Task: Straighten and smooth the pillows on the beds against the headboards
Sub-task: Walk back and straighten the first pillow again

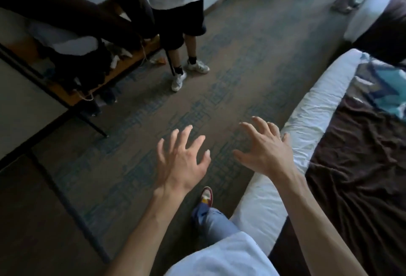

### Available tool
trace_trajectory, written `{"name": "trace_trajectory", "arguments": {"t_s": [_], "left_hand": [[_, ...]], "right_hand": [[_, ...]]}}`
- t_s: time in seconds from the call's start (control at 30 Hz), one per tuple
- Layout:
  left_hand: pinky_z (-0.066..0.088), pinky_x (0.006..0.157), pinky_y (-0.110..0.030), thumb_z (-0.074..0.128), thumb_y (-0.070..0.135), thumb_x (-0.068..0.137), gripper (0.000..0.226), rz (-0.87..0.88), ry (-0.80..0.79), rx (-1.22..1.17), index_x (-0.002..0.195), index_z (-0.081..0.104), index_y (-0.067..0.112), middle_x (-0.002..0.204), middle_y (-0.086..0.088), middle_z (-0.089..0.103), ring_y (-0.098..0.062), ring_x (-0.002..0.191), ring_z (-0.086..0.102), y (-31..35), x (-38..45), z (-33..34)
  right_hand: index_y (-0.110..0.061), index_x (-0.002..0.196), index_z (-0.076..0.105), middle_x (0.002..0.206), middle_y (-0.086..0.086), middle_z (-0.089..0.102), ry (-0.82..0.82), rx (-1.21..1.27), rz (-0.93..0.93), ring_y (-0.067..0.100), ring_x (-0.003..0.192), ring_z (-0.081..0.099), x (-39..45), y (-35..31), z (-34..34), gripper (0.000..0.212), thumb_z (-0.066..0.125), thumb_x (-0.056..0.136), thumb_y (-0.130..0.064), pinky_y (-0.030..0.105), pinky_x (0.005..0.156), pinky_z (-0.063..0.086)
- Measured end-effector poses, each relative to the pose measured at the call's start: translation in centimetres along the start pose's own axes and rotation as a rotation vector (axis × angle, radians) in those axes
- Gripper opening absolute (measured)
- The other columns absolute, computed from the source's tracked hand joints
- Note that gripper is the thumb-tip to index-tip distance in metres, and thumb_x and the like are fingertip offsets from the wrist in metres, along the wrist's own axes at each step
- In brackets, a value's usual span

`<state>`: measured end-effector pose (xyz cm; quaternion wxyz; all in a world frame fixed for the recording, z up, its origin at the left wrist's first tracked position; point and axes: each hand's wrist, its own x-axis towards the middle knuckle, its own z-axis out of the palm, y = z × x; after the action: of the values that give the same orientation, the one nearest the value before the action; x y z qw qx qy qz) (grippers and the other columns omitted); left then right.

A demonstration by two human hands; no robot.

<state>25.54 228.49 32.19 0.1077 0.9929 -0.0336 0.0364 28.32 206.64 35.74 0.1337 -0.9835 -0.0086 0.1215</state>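
L hand [182, 163] & R hand [267, 151]: I see fingers spread, empty, over carpet [230, 60] beside the bed's white sheet [316, 108].

Dim room, patterned carpet [219, 100], wooden bench [123, 65].

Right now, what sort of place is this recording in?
Most likely a hotel room with two beds. The near bed has white sheets and a brown blanket, a second bed stands beyond it, and patterned carpet covers the floor. A luggage bench lines the wall.
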Motion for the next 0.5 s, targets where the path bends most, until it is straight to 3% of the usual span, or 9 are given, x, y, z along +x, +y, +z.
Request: {"name": "trace_trajectory", "arguments": {"t_s": [0.17, 0.5], "left_hand": [[0.019, 0.118, -0.063, 0.041, 0.059, 0.091, 0.051, 0.158, -0.101, -0.018, 0.138, 0.053, 0.043, 0.162, 0.005, 0.031, -0.023, 0.15, 0.027, 2.5, 12.6, 2.1], [0.009, 0.122, -0.059, 0.029, 0.063, 0.09, 0.058, 0.402, -0.177, -0.031, 0.143, 0.047, 0.046, 0.164, 0.008, 0.026, -0.017, 0.153, 0.018, 10.5, 34.0, 3.1]], "right_hand": [[-0.048, 0.145, 0.026, 0.165, -0.01, 0.014, 0.045, 0.048, 0.156, 0.025, 0.154, 0.009, 8.1, 3.4, -2.1, 0.078, 0.056, 0.076, -0.069, 0.064, 0.12, 0.016], [-0.043, 0.149, 0.027, 0.166, -0.008, 0.017, 0.121, 0.09, 0.396, 0.022, 0.154, 0.01, 21.4, 10.7, -9.2, 0.078, 0.055, 0.079, -0.065, 0.066, 0.119, 0.015]]}}
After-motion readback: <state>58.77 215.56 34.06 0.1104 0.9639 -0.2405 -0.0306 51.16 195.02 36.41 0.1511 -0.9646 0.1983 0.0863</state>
